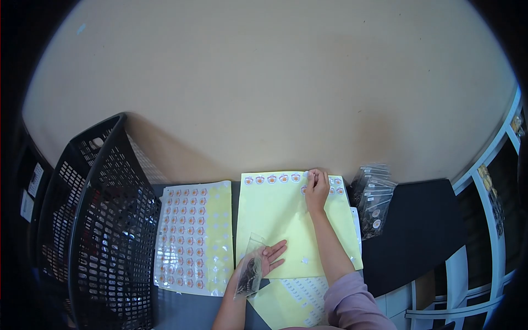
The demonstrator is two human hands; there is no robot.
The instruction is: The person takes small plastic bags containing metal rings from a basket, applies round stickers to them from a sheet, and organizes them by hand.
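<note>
Where the dark counter [421, 231] ends at left, a perforated black plastic basket [113, 220] looms. A flat yellow sheet [264, 212] sits mid-counter by the far edge, glossy clear packets [377, 192] overlapping to its right. Right hand [317, 190] curls its fingers at the sheet's far edge, can't tell if they're pinching anything. Left hand [269, 258] has fingers spread, a see-through bag [250, 273] of dark stuff across its wrist; can't tell if the thumb pins it. Round stickers [271, 179] line the sheet's far edge.

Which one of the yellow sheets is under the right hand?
The middle sheet, mostly bare, with round stickers near its top edge, where the right hand is. The left sheet carries many rows; the lower sheet is partly hidden.
</note>
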